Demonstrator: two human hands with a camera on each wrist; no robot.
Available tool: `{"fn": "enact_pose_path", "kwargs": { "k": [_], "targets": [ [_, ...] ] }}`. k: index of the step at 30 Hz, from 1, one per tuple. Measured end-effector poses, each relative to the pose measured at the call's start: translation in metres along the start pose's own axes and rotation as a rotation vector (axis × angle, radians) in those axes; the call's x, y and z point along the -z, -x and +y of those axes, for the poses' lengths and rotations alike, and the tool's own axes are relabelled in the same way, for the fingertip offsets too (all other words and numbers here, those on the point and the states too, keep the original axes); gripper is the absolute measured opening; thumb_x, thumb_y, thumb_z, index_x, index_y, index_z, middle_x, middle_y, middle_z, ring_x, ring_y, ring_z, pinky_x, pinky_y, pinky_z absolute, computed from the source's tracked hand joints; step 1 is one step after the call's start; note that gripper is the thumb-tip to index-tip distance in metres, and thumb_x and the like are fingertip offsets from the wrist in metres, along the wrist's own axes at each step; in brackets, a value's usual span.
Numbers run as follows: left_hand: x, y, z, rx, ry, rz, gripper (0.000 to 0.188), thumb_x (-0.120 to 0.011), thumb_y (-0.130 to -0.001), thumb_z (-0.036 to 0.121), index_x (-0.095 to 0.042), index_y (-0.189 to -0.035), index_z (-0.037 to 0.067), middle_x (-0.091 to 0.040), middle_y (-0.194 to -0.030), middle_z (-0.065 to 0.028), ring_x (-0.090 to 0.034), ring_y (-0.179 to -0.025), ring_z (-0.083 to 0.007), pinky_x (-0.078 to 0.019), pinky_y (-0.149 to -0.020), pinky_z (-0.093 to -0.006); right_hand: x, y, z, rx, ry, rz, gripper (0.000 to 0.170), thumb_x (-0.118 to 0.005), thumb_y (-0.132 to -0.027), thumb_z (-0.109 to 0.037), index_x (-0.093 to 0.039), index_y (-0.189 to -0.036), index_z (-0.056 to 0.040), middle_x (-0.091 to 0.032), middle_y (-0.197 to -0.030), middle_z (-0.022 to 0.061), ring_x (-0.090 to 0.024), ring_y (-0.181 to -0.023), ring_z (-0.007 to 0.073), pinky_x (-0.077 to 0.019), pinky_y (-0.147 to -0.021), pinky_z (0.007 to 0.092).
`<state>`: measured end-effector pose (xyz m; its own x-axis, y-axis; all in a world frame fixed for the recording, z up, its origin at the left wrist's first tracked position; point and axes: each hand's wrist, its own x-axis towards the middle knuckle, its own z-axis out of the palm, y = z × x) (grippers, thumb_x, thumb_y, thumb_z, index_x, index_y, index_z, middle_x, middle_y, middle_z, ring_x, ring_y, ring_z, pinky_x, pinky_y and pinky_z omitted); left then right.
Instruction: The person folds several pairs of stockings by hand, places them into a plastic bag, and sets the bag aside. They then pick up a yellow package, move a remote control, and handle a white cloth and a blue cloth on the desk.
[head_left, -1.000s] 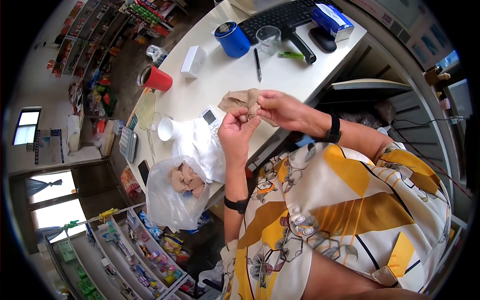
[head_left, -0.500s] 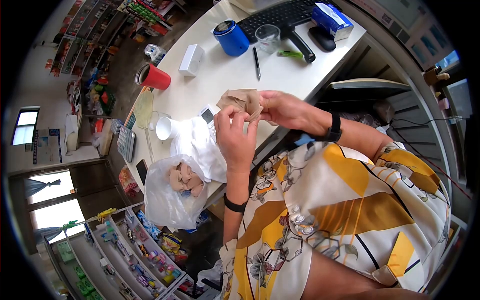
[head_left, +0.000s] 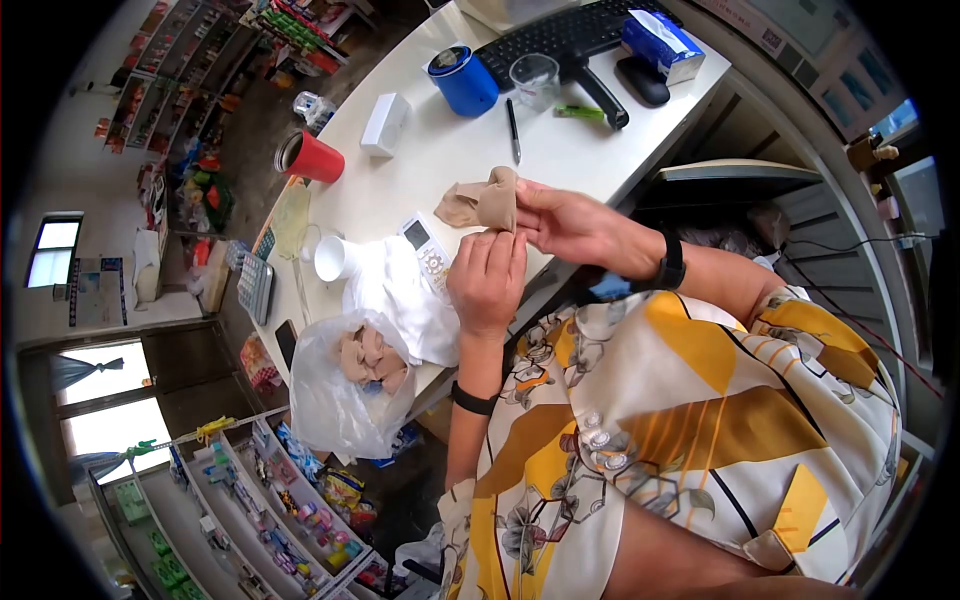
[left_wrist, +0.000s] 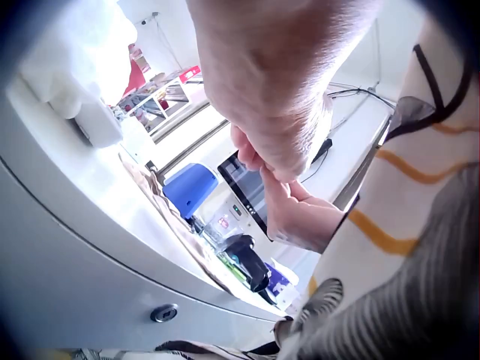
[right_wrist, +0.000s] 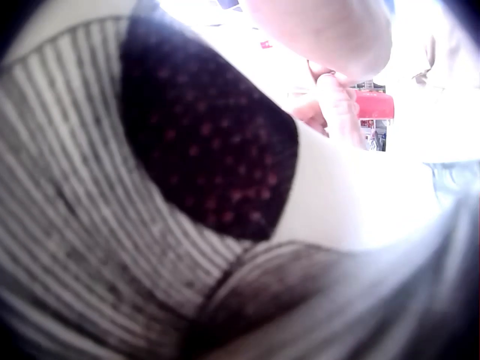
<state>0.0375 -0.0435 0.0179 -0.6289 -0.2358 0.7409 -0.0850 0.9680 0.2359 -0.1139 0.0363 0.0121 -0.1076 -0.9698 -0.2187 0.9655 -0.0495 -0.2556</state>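
Both hands hold a thin beige cloth [head_left: 495,203] above the near edge of the white desk, and part of it trails to the left. The right hand [head_left: 575,228] pinches its right side, thumb on top. Just below, the left hand [head_left: 487,280] grips the cloth's lower edge with bent fingers. In the left wrist view the left hand [left_wrist: 270,82] fills the top and the right hand [left_wrist: 296,214] meets it at the fingertips. A clear plastic bag [head_left: 335,420] with more beige pieces [head_left: 372,358] inside lies beside a white cloth [head_left: 395,300].
On the desk [head_left: 420,150] stand a red cup [head_left: 315,157], a white box [head_left: 385,125], a blue container [head_left: 465,82] and a clear cup [head_left: 536,80]. A pen [head_left: 513,130], scanner [head_left: 600,95], mouse [head_left: 643,80], tissue pack [head_left: 662,45] and a white device [head_left: 425,245] lie there too.
The beige cloth has been turned and opened out into a smoother, upright fold. The left hand has shifted slightly right and lower, its fingers now together under the cloth.
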Motion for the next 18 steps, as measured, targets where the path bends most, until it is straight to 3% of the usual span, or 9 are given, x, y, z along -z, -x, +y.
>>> {"fn": "enact_pose_path", "kwargs": {
  "k": [4, 7, 10, 11, 12, 14, 15, 18],
  "targets": [
    [0.004, 0.019, 0.012, 0.234, 0.118, 0.018, 0.018, -0.078, -0.085, 0.008, -0.065, -0.095, 0.001, -0.067, -0.089, -0.0103, -0.064, -0.077, -0.0215, -0.0508, -0.061, -0.0324, -0.004, 0.004, -0.005, -0.019, 0.106, 0.069, 0.027, -0.061, -0.100, -0.017, -0.059, -0.124, -0.0059, -0.064, -0.123, 0.0064, -0.063, -0.113, 0.0184, -0.0495, -0.105, 0.0332],
    [0.011, 0.000, 0.030, 0.632, 0.290, 0.252, 0.021, -0.074, -0.089, 0.014, -0.064, -0.101, -0.001, -0.067, -0.093, -0.0099, -0.064, -0.077, -0.0219, -0.0516, -0.064, -0.0322, -0.003, 0.005, 0.002, -0.079, 0.258, 0.006, 0.026, -0.062, -0.099, -0.018, -0.060, -0.122, -0.0065, -0.065, -0.121, 0.0054, -0.064, -0.111, 0.0173, -0.0510, -0.103, 0.0327],
    [0.012, 0.005, 0.012, 0.656, 0.475, 0.160, 0.030, -0.073, -0.092, 0.017, -0.062, -0.111, -0.003, -0.068, -0.096, -0.0102, -0.064, -0.078, -0.0180, -0.0515, -0.067, -0.0302, -0.003, 0.008, 0.011, -0.150, 0.430, -0.014, 0.024, -0.064, -0.098, -0.017, -0.063, -0.118, -0.0034, -0.068, -0.118, 0.0073, -0.067, -0.108, 0.0175, -0.0535, -0.097, 0.0321],
    [0.014, 0.013, 0.010, 0.834, 0.662, 0.118, 0.031, -0.071, -0.093, 0.017, -0.062, -0.115, -0.004, -0.068, -0.096, -0.0108, -0.064, -0.080, -0.0164, -0.0516, -0.070, -0.0291, -0.008, 0.013, 0.009, -0.179, 0.502, -0.015, 0.024, -0.064, -0.098, -0.017, -0.064, -0.117, -0.0024, -0.069, -0.117, 0.0081, -0.068, -0.107, 0.0179, -0.0538, -0.096, 0.0319],
    [0.017, 0.016, 0.011, 0.840, 0.688, 0.158, 0.024, -0.071, -0.093, 0.014, -0.064, -0.108, -0.003, -0.067, -0.093, -0.0099, -0.063, -0.078, -0.0139, -0.0511, -0.068, -0.0283, -0.012, 0.015, 0.008, -0.211, 0.575, -0.024, 0.023, -0.064, -0.098, -0.017, -0.065, -0.115, -0.0014, -0.069, -0.116, 0.0089, -0.068, -0.106, 0.0182, -0.0542, -0.095, 0.0317],
    [0.031, 0.025, 0.011, 0.845, 0.619, 0.066, 0.017, -0.070, -0.094, 0.013, -0.064, -0.100, -0.002, -0.067, -0.090, -0.0082, -0.062, -0.075, -0.0123, -0.0505, -0.067, -0.0278, -0.012, 0.016, 0.007, -0.226, 0.632, -0.040, 0.022, -0.064, -0.098, -0.016, -0.067, -0.112, 0.0001, -0.071, -0.113, 0.0104, -0.070, -0.102, 0.0188, -0.0551, -0.093, 0.0321],
    [0.035, 0.029, 0.014, 0.873, 0.590, 0.093, 0.014, -0.071, -0.092, 0.009, -0.063, -0.095, -0.002, -0.066, -0.088, -0.0080, -0.061, -0.071, -0.0133, -0.0497, -0.065, -0.0274, -0.011, 0.016, 0.008, -0.225, 0.702, -0.042, 0.022, -0.063, -0.098, -0.016, -0.067, -0.113, -0.0009, -0.072, -0.109, 0.0111, -0.070, -0.098, 0.0182, -0.0556, -0.090, 0.0315],
    [0.060, 0.042, 0.020, 0.734, 0.295, 0.249, 0.012, -0.072, -0.089, 0.005, -0.064, -0.095, -0.002, -0.066, -0.088, -0.0097, -0.061, -0.070, -0.0164, -0.0496, -0.065, -0.0280, -0.015, 0.020, 0.011, -0.299, 0.737, -0.087, 0.020, -0.063, -0.099, -0.016, -0.068, -0.112, -0.0017, -0.073, -0.107, 0.0112, -0.070, -0.094, 0.0171, -0.0559, -0.088, 0.0301]
  ]
}}
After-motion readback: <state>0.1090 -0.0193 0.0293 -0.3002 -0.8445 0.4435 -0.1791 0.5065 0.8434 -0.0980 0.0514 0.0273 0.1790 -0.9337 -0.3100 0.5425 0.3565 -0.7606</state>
